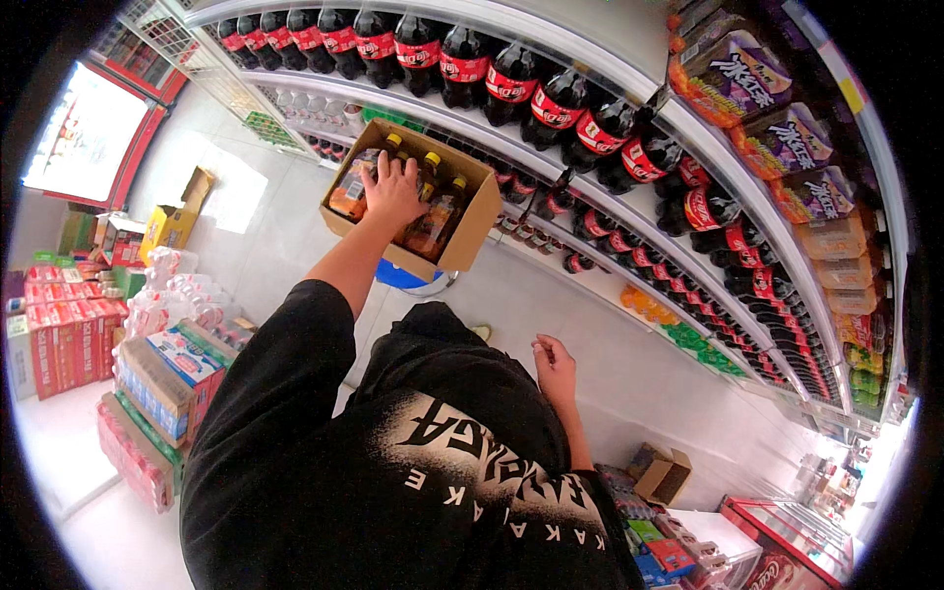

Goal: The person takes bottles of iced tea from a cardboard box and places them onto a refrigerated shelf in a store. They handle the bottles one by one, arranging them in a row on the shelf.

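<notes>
An uncovered cardboard box (472, 236) holds several tea drink bottles (435, 225) with yellow caps and dark orange labels. It rests above a round blue stool seat (402, 274). My left hand (393, 193) reaches down into the box, fingers spread over the bottles and touching them. Its palm hides what lies beneath, so a grip on any one bottle cannot be made out. Low at my right side hangs my right hand (554, 371), loosely curled and holding nothing, away from the shelf.
Shelves ahead and to the right carry rows of cola bottles (509, 85) and shrink-wrapped drink packs (752, 77). Stacked drink cartons (74, 335) and bundled bottles (177, 295) stand at left. A yellow carton (166, 228) and an open cardboard box (660, 472) sit on the floor.
</notes>
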`<control>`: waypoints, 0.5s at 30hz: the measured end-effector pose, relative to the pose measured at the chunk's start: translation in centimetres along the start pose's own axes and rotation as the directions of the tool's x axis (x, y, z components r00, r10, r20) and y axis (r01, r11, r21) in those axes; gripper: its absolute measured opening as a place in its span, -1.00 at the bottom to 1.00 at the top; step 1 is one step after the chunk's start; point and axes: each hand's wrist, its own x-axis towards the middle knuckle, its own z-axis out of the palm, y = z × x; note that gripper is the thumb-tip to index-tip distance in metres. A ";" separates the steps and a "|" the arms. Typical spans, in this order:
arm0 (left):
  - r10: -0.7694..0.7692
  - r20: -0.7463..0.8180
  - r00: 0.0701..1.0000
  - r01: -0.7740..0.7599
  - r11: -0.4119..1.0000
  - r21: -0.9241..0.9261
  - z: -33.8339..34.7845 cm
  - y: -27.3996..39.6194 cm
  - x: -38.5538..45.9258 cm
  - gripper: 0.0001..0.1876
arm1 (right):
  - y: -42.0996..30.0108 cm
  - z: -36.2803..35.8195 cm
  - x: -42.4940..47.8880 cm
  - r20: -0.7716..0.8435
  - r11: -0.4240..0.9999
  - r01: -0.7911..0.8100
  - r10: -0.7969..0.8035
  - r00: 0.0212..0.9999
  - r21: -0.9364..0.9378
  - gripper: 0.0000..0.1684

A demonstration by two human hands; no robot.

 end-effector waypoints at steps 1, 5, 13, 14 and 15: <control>0.001 0.004 1.000 -0.001 1.000 0.004 0.0 0.2 0.1 0.03 | 0.0 -0.2 0.0 0.022 1.000 -0.006 0.006 1.000 0.000 -0.67; 0.003 -0.045 0.999 -0.002 1.000 0.025 1.1 0.1 0.6 0.00 | 1.9 -1.0 -0.2 0.065 0.999 0.006 -0.004 0.998 -0.035 -0.66; 0.001 -0.125 0.992 -0.025 0.982 -0.189 1.4 -0.6 0.1 -0.04 | 1.6 -0.1 2.4 0.009 0.998 -0.044 0.043 0.999 0.045 -0.66; 0.004 -0.137 0.991 -0.034 0.976 -0.217 1.5 -0.7 0.1 -0.05 | 1.1 -0.1 2.8 0.004 0.999 -0.039 0.039 0.999 0.023 -0.65; 0.004 -0.150 0.989 -0.040 0.970 -0.238 1.6 -1.0 0.1 -0.05 | -0.5 -0.3 3.4 0.005 0.999 -0.033 0.033 0.999 0.007 -0.65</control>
